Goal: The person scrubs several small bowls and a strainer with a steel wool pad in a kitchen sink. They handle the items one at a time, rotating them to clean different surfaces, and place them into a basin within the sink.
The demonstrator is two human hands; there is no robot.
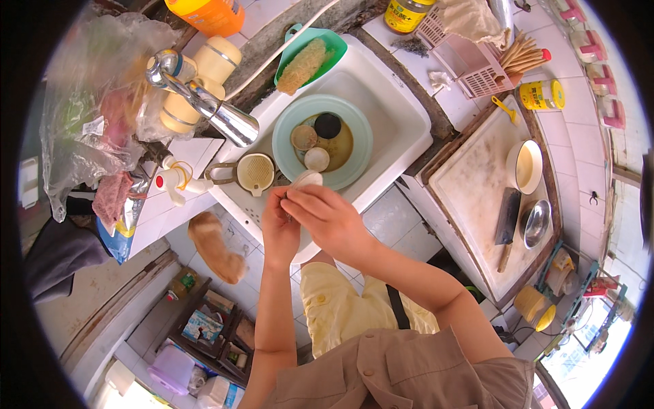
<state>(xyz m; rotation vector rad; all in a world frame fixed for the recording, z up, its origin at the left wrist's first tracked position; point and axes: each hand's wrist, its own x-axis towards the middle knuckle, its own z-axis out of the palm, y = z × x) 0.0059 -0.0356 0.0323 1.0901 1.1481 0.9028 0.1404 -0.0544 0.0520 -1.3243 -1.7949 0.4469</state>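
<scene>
Over the near side of the sink, my left hand (281,222) and my right hand (332,217) meet around a pale, rounded piece (308,178). Its upper part shows beyond my fingers; the rest is hidden, and its exact kind cannot be told. Just past it, a light-blue plastic basin (360,117) stands in the white ceramic sink (403,110). Cloudy brownish liquid (343,149) lies in the basin with a black round piece (327,125), a tan round piece (304,137) and a white round piece (317,159).
A chrome faucet (237,122) reaches over the sink's left side, near a handled strainer (255,173). A green scoop (334,51) holds a loofah (304,64). On the right board (460,179) lie a cleaver (507,217) and bowls. A cat (214,248) is on the floor.
</scene>
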